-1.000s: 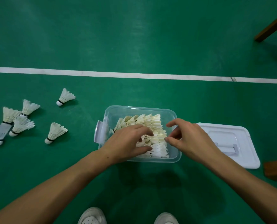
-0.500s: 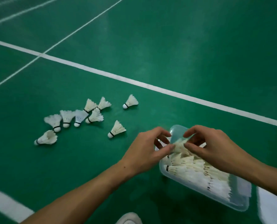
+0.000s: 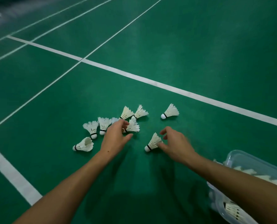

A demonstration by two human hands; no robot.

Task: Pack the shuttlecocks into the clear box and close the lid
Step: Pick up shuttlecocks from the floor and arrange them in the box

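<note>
Head camera looks down on white feather shuttlecocks [image 3: 170, 111] with rounded cork tips and black bands, scattered on smooth green court flooring [image 3: 199, 46] with white painted lines. Left hand [image 3: 115, 137] reaches with loosely curled fingers touching one shuttlecock's skirt [image 3: 133, 126]; right hand [image 3: 176, 145] pinches another's feathers [image 3: 153, 142]. Clear plastic box [image 3: 254, 162], partly filled, sits behind the right wrist; no writing is legible.

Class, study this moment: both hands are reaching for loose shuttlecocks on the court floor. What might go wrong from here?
1. The left hand reaches into a tight cluster of shuttlecocks; grabbing one could knock or crush its neighbours' feathers.
2. The right hand is at the feather skirt of the nearest shuttlecock; squeezing there may bend it.
3. The clear box already looks fairly full, so more could stop the lid closing.
</note>
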